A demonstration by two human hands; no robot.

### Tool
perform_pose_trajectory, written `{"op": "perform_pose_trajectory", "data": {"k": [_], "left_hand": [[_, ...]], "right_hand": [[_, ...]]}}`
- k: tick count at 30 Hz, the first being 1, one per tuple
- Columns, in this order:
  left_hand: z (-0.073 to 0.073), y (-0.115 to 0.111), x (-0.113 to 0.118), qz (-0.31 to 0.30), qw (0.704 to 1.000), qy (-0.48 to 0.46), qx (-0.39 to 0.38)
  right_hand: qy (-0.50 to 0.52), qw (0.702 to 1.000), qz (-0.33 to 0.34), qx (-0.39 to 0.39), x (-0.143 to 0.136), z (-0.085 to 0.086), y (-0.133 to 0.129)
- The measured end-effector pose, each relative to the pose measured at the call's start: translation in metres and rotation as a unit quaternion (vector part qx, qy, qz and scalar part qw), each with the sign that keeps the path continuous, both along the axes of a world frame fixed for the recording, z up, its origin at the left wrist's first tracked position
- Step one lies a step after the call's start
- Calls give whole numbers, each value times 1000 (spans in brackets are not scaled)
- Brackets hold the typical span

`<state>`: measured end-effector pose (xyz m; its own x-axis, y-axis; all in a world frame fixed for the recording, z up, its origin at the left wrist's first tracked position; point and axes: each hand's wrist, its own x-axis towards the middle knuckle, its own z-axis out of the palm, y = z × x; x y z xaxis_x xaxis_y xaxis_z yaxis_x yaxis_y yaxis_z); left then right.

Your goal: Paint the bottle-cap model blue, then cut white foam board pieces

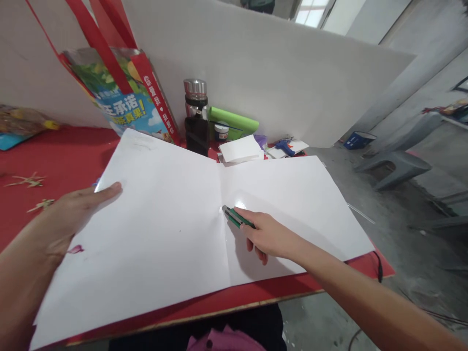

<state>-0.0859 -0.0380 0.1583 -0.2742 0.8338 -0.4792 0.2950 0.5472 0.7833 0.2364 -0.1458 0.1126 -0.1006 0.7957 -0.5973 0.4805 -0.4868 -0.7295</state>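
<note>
A large white sheet with a crease down its middle lies across a red table, its left part tilted up. My left hand grips the sheet's left edge, thumb on top and the other fingers hidden beneath. My right hand is closed around a green utility knife. The knife's tip touches or is very close to the crease near the sheet's centre. A small pink mark shows by the lower left edge.
Behind the sheet stand a colourful bag, a dark bottle, a small jar, a green roll, folded white paper and a blue glue gun. A grey stool stands on the floor at right.
</note>
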Motion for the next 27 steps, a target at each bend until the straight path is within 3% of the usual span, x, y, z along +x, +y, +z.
{"op": "perform_pose_trajectory", "data": {"k": [3,6,13,17,27], "left_hand": [[-3,5,-6,-11,995,-92,-39],[-5,8,-8,-10,992,-118,-38],[-8,10,-7,15,994,-103,-18],[-12,13,-13,1,994,-111,-8],[-22,15,-17,0,995,-73,65]], "right_hand": [[4,1000,5,-11,-2,3,-5],[10,1000,17,-18,-4,7,-10],[-21,997,76,-22,-10,17,-24],[-85,987,128,51,-13,15,-36],[-107,981,157,44,-28,28,-71]]}}
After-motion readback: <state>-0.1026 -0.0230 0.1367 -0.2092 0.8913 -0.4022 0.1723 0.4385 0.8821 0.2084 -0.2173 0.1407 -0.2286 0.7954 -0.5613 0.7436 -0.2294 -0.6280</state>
